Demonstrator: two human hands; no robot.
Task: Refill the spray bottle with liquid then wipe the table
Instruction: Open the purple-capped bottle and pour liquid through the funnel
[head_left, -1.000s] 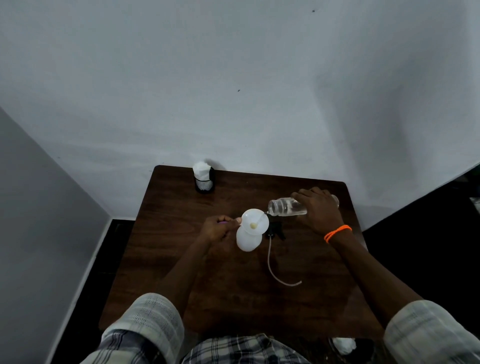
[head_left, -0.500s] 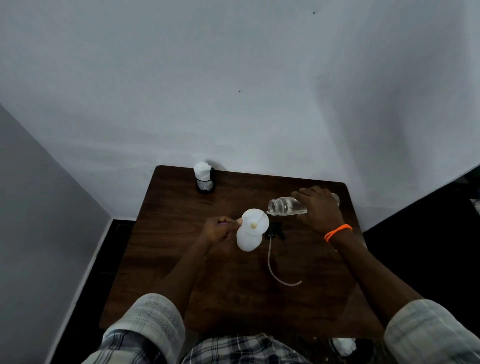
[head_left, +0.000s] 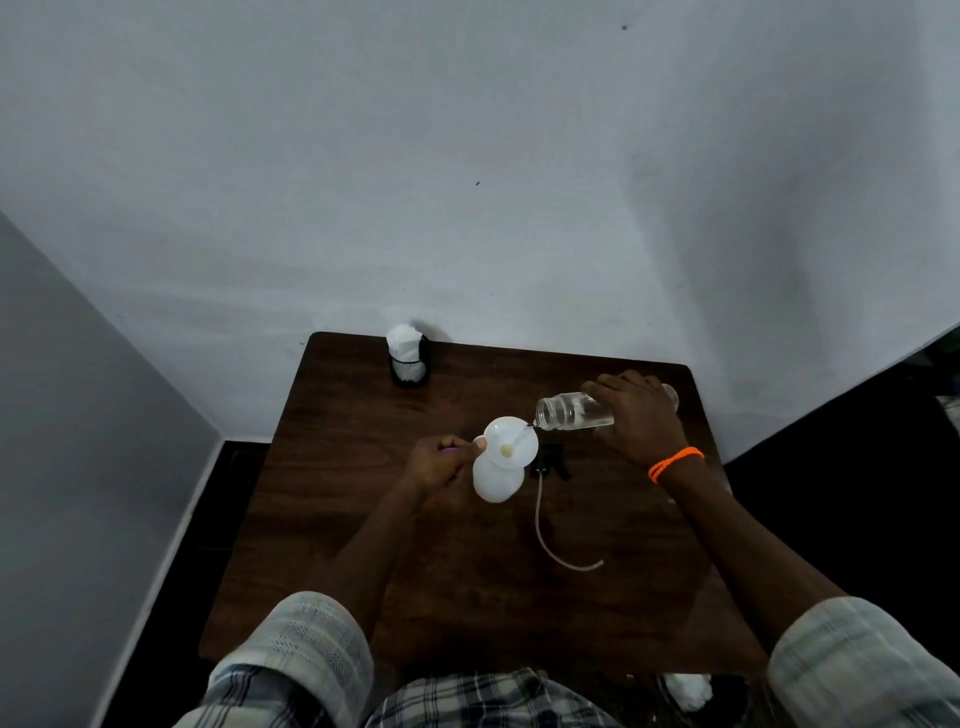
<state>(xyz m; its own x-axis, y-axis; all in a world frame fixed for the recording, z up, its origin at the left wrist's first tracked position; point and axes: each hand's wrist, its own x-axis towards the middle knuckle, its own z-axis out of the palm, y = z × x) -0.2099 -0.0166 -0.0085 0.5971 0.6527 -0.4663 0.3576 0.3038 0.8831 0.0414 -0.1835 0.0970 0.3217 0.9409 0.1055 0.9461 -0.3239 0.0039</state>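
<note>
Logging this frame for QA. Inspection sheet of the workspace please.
Surface: dark wooden table, no spill visible.
Job's things: white spray bottle upright, white funnel in its neck; clear bottle tipped, mouth at the funnel rim; black spray head with dip tube lying beside the bottle.
Clutter: black mesh holder with tissues, far left corner.
Hands: left hand at the funnel rim; right hand gripping the clear bottle.
Cables: nothing seen.
Surroundings: white wall, dark floor.

A black mesh holder (head_left: 410, 364) holds what looks like tissue (head_left: 403, 340).
</note>
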